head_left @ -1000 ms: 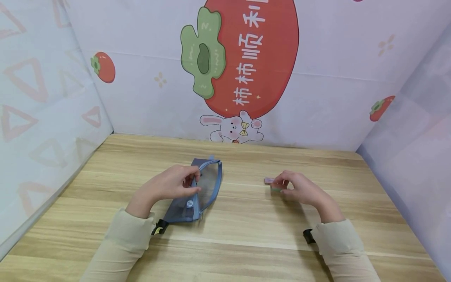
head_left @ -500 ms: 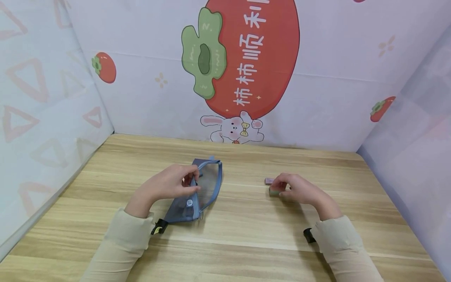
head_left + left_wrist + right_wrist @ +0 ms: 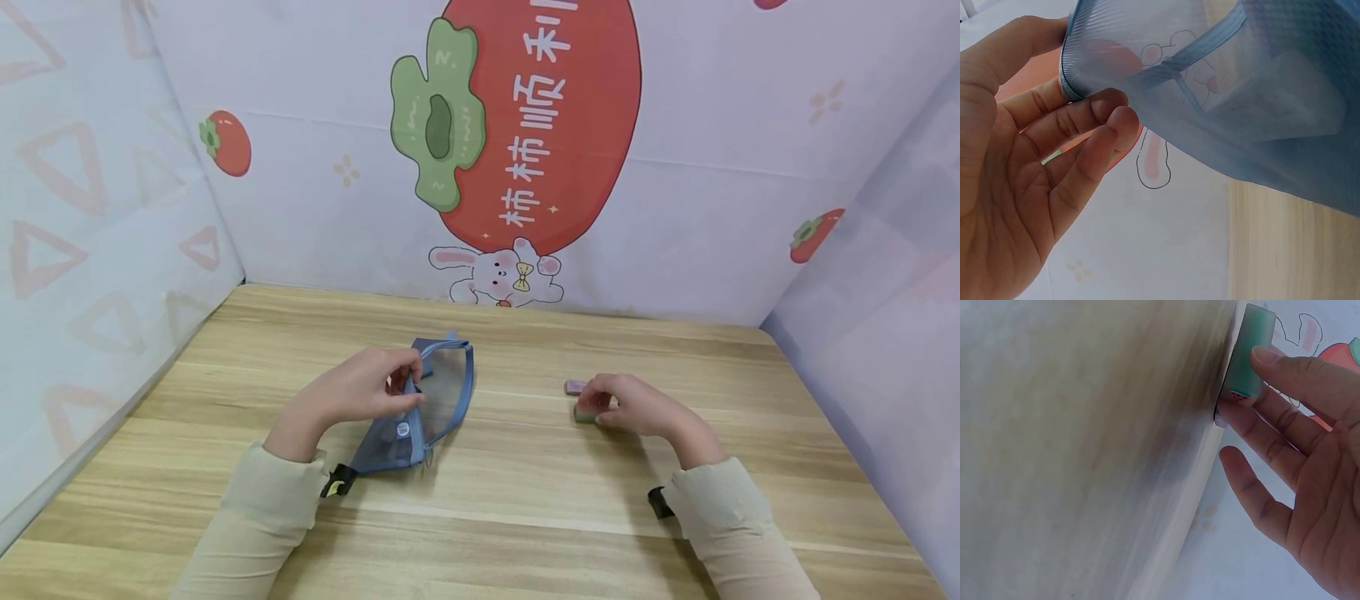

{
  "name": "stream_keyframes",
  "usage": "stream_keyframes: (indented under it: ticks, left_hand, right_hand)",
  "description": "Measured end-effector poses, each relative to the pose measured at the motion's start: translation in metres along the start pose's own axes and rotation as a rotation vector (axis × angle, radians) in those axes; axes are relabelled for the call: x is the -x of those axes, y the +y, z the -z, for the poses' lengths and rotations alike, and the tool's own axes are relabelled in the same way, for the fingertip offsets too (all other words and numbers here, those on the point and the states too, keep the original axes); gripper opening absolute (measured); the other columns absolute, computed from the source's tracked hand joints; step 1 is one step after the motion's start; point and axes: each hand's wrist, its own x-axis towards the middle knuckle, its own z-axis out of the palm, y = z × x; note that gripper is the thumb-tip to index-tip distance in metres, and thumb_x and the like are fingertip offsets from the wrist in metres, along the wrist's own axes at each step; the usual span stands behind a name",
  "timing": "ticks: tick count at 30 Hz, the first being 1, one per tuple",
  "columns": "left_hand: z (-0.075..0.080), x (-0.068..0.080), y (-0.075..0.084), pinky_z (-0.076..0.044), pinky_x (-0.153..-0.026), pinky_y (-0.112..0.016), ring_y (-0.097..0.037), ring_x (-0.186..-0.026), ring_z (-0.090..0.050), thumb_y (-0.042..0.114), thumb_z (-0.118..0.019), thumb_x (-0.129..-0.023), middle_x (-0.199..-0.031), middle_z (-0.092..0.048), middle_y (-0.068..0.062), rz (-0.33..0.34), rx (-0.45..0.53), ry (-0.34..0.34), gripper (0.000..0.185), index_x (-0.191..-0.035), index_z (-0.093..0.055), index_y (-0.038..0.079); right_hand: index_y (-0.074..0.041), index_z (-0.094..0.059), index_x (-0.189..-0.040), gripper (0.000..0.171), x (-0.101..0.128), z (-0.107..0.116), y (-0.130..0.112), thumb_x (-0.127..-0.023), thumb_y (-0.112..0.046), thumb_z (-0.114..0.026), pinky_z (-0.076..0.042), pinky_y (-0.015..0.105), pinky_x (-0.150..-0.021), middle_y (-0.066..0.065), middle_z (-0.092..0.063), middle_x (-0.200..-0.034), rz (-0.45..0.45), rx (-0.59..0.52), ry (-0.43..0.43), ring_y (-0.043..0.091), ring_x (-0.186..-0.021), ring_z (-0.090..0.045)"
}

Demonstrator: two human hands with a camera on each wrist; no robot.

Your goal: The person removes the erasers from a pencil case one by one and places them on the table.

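Small green rectangular eraser [image 3: 1249, 353] – on the light wooden table [image 3: 525, 492], right of centre, pinched by right hand [image 3: 637, 407] | small pink eraser [image 3: 574, 387] just beyond it | blue mesh zip pouch [image 3: 420, 408] left of centre – rim gripped by left hand [image 3: 352, 392], held open.

My L hand [image 3: 360, 392] is raised just off the surface, fingers [image 3: 1094, 134] curled, thumb opposed in a pinch. My R hand [image 3: 633, 404] sits low, palm down, fingertips [image 3: 1272, 359] bent, thumb opposed in a pinch. Both forearms angle inward, sleeves to wrists.
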Motion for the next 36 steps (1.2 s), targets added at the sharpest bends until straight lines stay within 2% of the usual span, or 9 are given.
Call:
stream_keyframes:
  ticks: [21,30,36]
  left_hand:
    - [0.0036,0.0023,-0.0040,-0.047,-0.063,-0.024,-0.007,-0.065,-0.051,0.023,-0.071,-0.089,-0.072,-0.055,0.008,0.001,-0.011,0.012,0.016,-0.091,-0.057,0.016]
    - [0.0028,0.0014,-0.0036,-0.048,-0.064,-0.024,-0.006,-0.065,-0.051,0.024,-0.071,-0.089,-0.072,-0.055,0.008,-0.003,-0.007,0.009,0.016,-0.092,-0.057,0.016]
    - [0.0029,0.0011,-0.0034,-0.048,-0.064,-0.024,-0.006,-0.065,-0.052,0.024,-0.071,-0.089,-0.072,-0.055,0.008,-0.003,-0.009,0.006,0.016,-0.093,-0.058,0.016]
  right_hand:
    - [-0.006,-0.066,-0.104,0.021,-0.0010,0.0005,-0.0035,-0.085,0.002,-0.070,-0.051,0.035,-0.080,0.002,-0.065,-0.097,0.047,0.003,-0.049,0.016,-0.091,-0.058]
    - [-0.005,-0.066,-0.103,0.018,-0.0017,0.0008,-0.0036,-0.086,0.000,-0.070,-0.050,0.035,-0.081,0.003,-0.066,-0.097,0.025,-0.013,-0.021,0.017,-0.091,-0.058]
    - [-0.006,-0.067,-0.102,0.014,-0.0020,0.0013,-0.0055,-0.088,-0.008,-0.071,-0.048,0.029,-0.077,0.004,-0.066,-0.094,0.015,-0.022,0.027,0.018,-0.090,-0.059]
